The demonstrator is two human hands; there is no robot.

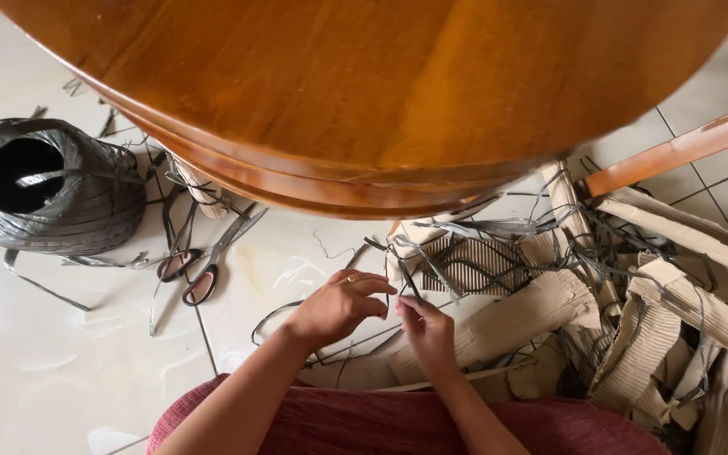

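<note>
From the head camera, the left hand (336,305) and right hand (428,334) meet over the floor tiles (61,354), both pinching a thin dark strip (407,282) just before the cardboard scraps (549,312); scissors (208,257) lie near a big strip roll (48,185) under the round wooden table (364,93)

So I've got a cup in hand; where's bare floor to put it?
Free tile lies below the black strip roll, left of the scissors. The cardboard scraps right of both hands are crowded.
</note>
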